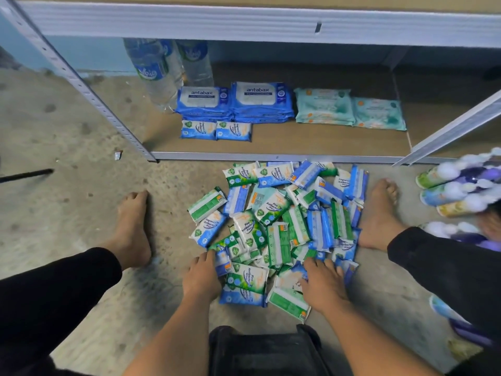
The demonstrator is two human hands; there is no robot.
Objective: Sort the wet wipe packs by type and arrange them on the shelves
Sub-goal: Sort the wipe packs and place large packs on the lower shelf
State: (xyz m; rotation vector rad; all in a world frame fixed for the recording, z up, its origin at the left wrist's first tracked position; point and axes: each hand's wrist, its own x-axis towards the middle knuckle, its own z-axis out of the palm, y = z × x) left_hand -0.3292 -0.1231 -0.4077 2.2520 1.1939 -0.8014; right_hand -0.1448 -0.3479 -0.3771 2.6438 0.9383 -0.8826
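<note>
A heap of small green and blue wet wipe packs (282, 221) lies on the concrete floor in front of the shelf. My left hand (202, 278) rests on the heap's near left edge, fingers over a blue pack. My right hand (322, 283) lies flat on packs at the near right, fingers spread. On the bottom shelf board (325, 142) sit two stacks of large blue Antabax packs (235, 103), two small blue packs (215, 130) in front of them, and teal packs (349, 109) to the right.
Two water bottles (168, 69) stand at the shelf's back left. Metal uprights (89, 90) frame the shelf. My bare feet (132, 226) flank the heap. Purple and white packs (461, 185) lie at the right. A black crate (265, 351) sits near me.
</note>
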